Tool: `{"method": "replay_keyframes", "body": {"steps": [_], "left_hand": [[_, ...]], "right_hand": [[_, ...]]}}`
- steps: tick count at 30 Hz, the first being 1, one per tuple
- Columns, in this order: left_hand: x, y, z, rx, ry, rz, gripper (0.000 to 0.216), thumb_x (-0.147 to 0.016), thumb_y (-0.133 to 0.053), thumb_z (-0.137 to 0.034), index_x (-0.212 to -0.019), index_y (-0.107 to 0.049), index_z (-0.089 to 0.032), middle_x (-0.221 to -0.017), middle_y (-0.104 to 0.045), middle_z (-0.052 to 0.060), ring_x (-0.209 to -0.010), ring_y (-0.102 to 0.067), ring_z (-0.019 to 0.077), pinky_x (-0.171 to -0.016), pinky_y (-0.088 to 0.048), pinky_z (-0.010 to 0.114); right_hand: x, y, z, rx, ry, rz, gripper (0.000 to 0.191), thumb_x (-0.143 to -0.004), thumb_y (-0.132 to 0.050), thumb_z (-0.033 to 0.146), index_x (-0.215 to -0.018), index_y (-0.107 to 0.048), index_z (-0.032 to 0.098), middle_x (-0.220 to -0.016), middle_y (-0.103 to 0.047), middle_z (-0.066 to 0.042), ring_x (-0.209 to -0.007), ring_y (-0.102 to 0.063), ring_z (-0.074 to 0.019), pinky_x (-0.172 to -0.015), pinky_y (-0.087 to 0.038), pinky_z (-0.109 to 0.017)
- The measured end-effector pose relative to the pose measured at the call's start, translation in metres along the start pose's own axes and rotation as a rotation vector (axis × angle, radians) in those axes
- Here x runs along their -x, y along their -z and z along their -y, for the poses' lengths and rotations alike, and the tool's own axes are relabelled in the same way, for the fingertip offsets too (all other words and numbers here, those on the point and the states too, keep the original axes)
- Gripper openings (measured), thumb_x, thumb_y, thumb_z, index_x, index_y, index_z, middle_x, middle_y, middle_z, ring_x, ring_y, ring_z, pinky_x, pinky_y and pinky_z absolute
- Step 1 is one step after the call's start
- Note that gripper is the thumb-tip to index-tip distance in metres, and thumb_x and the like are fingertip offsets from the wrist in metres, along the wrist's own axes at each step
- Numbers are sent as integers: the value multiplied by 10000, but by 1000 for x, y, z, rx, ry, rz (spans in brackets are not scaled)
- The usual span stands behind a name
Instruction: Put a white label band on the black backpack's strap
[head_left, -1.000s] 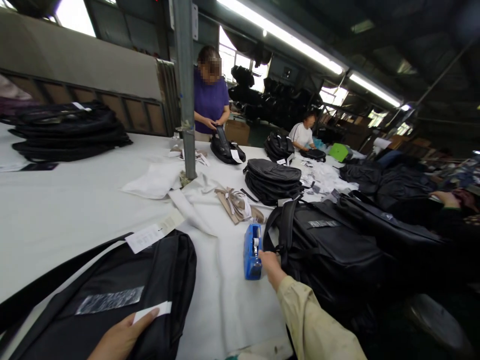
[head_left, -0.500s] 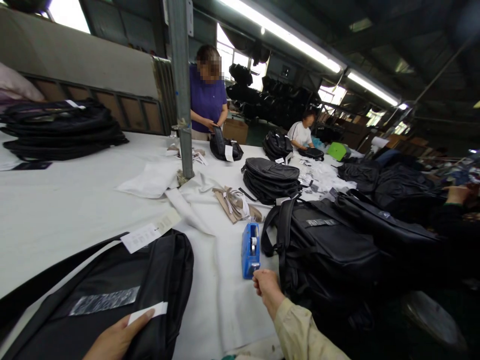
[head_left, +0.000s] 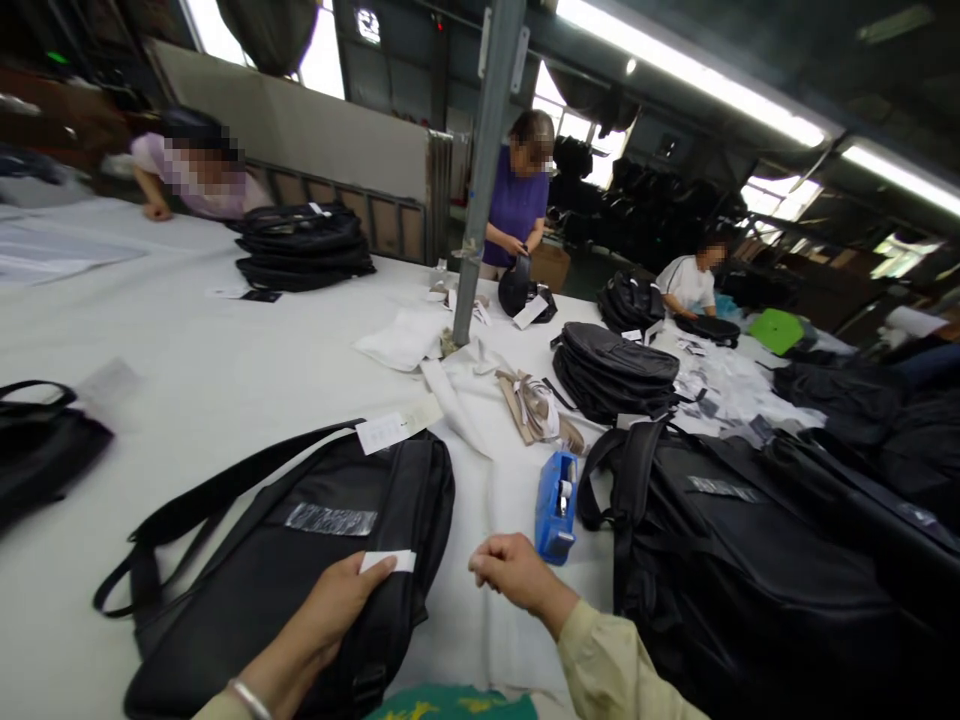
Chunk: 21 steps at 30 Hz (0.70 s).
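Observation:
A black backpack (head_left: 247, 590) lies flat on the white-covered table before me. My left hand (head_left: 334, 605) is closed at its right side, the thumb pressing a folded white paper strip (head_left: 401, 561) against a strap. Near the bag's top lies a white hang tag (head_left: 386, 432), and a shiny clear patch (head_left: 330, 519) sits on its back panel. My right hand (head_left: 517, 575) is held in a pinch between the backpack and a blue tape dispenser (head_left: 550, 535), touching neither; whatever its fingertips hold is too small to make out.
To the right, more black backpacks (head_left: 705, 560) are heaped, with a stack of bags (head_left: 619, 365) behind. Beige straps (head_left: 536, 405) lie beyond the dispenser. A metal post (head_left: 480, 180) rises from the table. Another black bag (head_left: 45, 450) is at far left. Several people work around the table.
My right hand has moved left from the dispenser's front end towards the backpack. My left hand keeps its hold on the paper strip. The view has swung left, showing another person.

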<state>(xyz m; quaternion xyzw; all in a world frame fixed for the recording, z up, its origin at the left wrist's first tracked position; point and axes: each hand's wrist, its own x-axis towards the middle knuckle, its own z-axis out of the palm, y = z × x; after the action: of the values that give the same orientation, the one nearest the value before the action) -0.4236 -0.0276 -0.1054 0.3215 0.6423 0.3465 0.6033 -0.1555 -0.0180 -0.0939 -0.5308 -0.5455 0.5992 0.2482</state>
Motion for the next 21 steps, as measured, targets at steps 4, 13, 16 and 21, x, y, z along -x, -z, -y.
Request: {"method": "replay_keyframes", "body": {"steps": [4, 13, 16, 21], "left_hand": [[2, -3, 1, -66, -72, -43, 429, -600, -761, -525, -776, -719, -136, -742, -755, 81, -740, -676, 269, -669, -512, 332], [7, -6, 1, -64, -119, -65, 368, -617, -712, -485, -729, -711, -134, -677, -715, 62, -684, -625, 243, -611, -456, 304], [8, -5, 0, -60, -120, -67, 368, -616, -716, -493, -714, -714, -138, -667, -709, 53, -675, -623, 238, -615, -449, 304], [6, -1, 2, -39, -73, -33, 393, -607, -744, -510, -744, -718, -142, -698, -727, 59, -688, -631, 240, -624, -459, 306]], "right_hand": [[-37, -43, 44, 126, 92, 146, 148, -747, -614, 210, -626, -684, 159, -544, -589, 29, -535, -494, -89, -550, -380, -206], [-67, -67, 52, 363, -127, 114, 172, -676, -729, 236, -541, -656, 159, -480, -549, 30, -462, -454, -84, -458, -334, -214], [-67, -68, 48, 355, -185, 115, 259, -673, -750, 315, -508, -619, 164, -449, -533, 24, -431, -445, -85, -427, -318, -214], [-62, -70, 42, 271, -214, 108, 177, -685, -718, 265, -559, -648, 161, -493, -577, 13, -386, -410, -74, -380, -305, -211]]}}
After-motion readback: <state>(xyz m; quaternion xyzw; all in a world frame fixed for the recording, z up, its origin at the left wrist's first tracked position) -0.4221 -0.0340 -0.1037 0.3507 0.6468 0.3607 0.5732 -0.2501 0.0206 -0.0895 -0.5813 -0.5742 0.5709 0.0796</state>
